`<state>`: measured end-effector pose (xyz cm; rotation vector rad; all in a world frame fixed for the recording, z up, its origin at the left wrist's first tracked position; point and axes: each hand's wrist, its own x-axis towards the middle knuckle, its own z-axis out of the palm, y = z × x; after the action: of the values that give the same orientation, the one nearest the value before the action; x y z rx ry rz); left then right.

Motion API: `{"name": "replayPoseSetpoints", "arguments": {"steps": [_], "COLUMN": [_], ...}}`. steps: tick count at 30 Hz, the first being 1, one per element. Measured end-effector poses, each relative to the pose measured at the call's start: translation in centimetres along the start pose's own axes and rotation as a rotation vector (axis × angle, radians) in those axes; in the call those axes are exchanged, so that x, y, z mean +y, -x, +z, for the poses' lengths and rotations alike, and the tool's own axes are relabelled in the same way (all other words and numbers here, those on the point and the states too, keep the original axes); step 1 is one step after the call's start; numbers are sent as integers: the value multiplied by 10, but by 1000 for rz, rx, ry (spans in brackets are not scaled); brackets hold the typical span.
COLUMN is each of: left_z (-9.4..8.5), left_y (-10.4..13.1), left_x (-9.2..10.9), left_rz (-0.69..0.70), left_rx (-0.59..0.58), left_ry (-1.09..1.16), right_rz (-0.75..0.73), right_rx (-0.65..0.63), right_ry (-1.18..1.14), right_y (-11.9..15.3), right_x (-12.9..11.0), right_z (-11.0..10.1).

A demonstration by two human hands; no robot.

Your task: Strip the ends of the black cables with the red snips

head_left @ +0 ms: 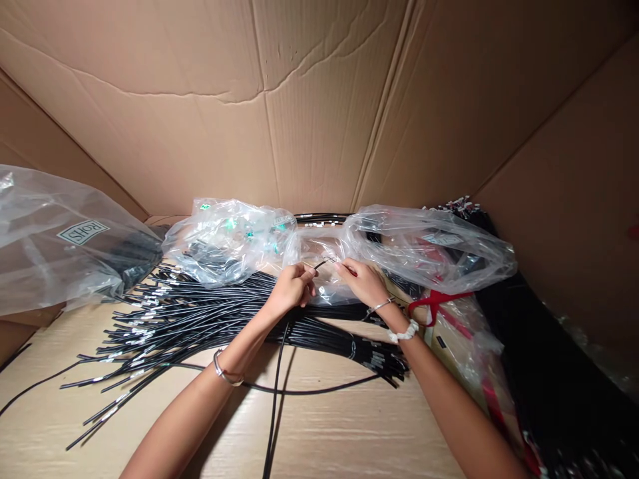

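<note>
- Black cable (273,399), a single thin strand, runs up from the bottom edge of the view into the left hand (292,287), and its short bare tip pokes out between the two hands.
- Left hand is curled shut around that cable, thumb and forefinger pinching it near the tip; a metal bangle sits on that wrist.
- Right hand (362,281) is narrowed to a pinch on a small thin piece at the cable's tip; what the piece is, I cannot tell. This wrist carries a metal bangle and a white scrunchie.
- Both hands meet just in front of the plastic bags, nearly touching one another, above the tabletop (324,426) of pale wood grain.
- One readable label: "RoHS", seen upside down on the large clear bag (54,246) at the far left.
- Three clear bags can be counted: that labelled one, a middle bag (224,239) with small green pieces showing through, and a right bag (434,246) over red and black parts.
- Red tie (434,303) is knotted just right of the right wrist.
- Cable bundle (190,313), many black lengths with silvery ends, too many to count, fans out across the tabletop beneath the left forearm.
- Cardboard walls (319,100) enclose the space behind and to both sides.
</note>
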<state>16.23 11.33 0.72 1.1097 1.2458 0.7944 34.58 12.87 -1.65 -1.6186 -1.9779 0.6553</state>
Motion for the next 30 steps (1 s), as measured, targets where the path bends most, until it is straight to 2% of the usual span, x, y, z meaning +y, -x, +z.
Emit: {"name": "replayPoseSetpoints", "arguments": {"steps": [11, 21, 30], "left_z": [3, 7, 6], "left_y": [3, 5, 5], "left_x": [-2, -11, -6], "left_rz": [13, 170, 93], "left_rx": [-26, -5, 15], "left_ry": [-14, -98, -76], "right_rz": [50, 67, 123], "right_rx": [-32, -12, 20], "right_ry": [117, 167, 42], "right_y": [1, 1, -2], "right_x": [-4, -4, -1], "right_z": [4, 7, 7]}}
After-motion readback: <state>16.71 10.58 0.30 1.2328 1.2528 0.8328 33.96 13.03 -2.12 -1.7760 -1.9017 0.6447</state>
